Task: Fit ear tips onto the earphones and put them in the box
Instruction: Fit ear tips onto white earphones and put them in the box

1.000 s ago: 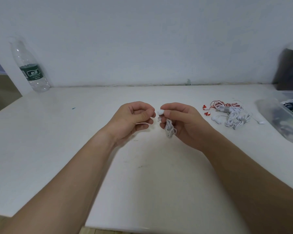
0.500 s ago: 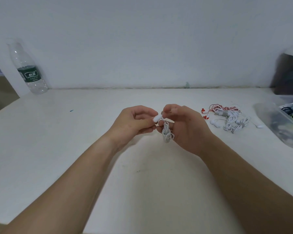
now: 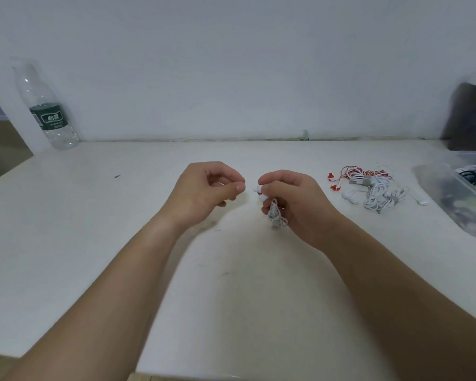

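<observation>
My right hand [image 3: 294, 204] grips a coiled white earphone set [image 3: 276, 215]; its cable bundle hangs below the fingers and a white earbud [image 3: 261, 193] sticks out toward the left. My left hand [image 3: 206, 191] hovers a short gap to the left of that earbud. Its fingers are curled and the thumb presses on the forefinger, with nothing visible between them. Both hands are just above the white table [image 3: 231, 270]. A clear plastic box [image 3: 448, 204] with dark and coloured items inside stands at the right edge.
A loose pile of white and red-white earphones [image 3: 368, 188] lies on the table between my right hand and the box. A plastic water bottle [image 3: 48, 111] stands at the back left by the wall. A dark object [image 3: 470, 116] sits behind the box.
Half a second ago my hands met at the earbud. Now my left hand has pulled away to the left, leaving a gap, while my right hand keeps the earphone bundle.
</observation>
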`<state>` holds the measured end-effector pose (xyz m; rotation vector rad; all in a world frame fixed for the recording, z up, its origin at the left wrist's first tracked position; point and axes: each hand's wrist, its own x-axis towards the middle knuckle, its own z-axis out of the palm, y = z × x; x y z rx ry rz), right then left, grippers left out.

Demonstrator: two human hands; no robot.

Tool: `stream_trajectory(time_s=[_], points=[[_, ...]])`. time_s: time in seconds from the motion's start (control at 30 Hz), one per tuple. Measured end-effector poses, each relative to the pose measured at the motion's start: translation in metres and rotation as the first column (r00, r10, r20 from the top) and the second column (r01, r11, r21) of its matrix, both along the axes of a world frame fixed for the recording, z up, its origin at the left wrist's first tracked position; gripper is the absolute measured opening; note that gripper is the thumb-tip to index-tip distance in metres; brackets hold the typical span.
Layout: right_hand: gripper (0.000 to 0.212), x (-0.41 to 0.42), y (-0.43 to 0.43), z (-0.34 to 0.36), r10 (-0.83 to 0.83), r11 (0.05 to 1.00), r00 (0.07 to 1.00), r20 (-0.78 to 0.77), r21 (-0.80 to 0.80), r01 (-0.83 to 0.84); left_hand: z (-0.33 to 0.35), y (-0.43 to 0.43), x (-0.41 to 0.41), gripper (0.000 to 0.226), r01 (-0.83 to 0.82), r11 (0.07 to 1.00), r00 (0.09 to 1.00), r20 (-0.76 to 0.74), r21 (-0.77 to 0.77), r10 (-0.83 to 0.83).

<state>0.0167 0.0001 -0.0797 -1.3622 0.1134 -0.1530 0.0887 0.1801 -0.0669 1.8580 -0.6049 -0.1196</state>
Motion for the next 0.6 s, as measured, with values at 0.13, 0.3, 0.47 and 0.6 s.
stream_trajectory(time_s=[0.13, 0.3, 0.47, 0.6], points=[[0.015, -0.003, 0.005, 0.003, 0.056, 0.998, 0.998, -0.028, 0.042, -0.055, 0.007, 0.031, 0.013, 0.010, -0.079, 0.940, 0.988, 0.150, 0.332, 0.030], [0.019, -0.007, 0.011, 0.002, 0.116, 0.993, 0.993, -0.020, -0.013, -0.117, 0.009, 0.040, 0.011, 0.009, 0.028, 0.850, 0.996, 0.058, 0.526, -0.069], [0.018, -0.009, 0.012, 0.002, 0.121, 0.990, 0.993, 0.007, -0.073, -0.120, 0.002, 0.031, 0.007, 0.010, 0.042, 0.813, 0.997, 0.026, 0.581, -0.069], [0.018, -0.007, 0.015, 0.000, 0.112, 0.993, 0.994, -0.005, -0.047, -0.112, 0.002, 0.030, 0.007, 0.014, 0.033, 0.824, 0.998, 0.027, 0.566, -0.059]])
